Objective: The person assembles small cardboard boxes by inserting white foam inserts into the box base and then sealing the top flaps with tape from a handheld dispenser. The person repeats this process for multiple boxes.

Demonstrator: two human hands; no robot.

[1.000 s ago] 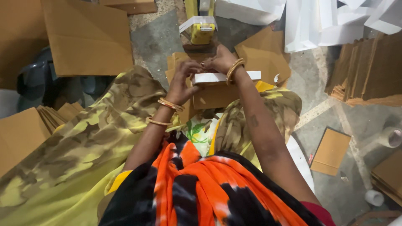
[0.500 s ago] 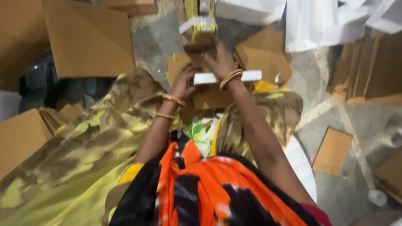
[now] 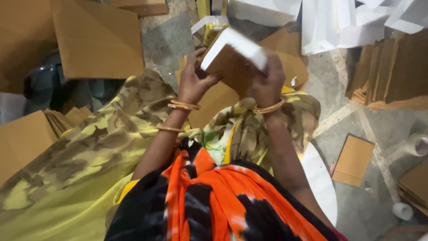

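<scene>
Both of my hands hold a flat cardboard piece (image 3: 232, 60) with a white folded edge, lifted and tilted above my lap. My left hand (image 3: 192, 80) grips its left lower corner; bangles circle that wrist. My right hand (image 3: 267, 79) grips the right side, partly covering the board, with one bangle at the wrist. Under the piece lies more brown cardboard (image 3: 214, 100) on my camouflage-patterned lap cloth (image 3: 89, 147). A yellow tape dispenser (image 3: 209, 27) sits on the floor just beyond the hands.
Large brown cardboard sheets (image 3: 93, 40) lie at the left, a stack of flat boards (image 3: 392, 71) at the right, and white sheets (image 3: 339, 20) at the top right. A small cardboard piece (image 3: 354, 159) and tape rolls (image 3: 417, 143) lie on the grey floor.
The cardboard piece lay flat and low in front of me; now both hands have lifted and tilted it up. The view has also shifted slightly.
</scene>
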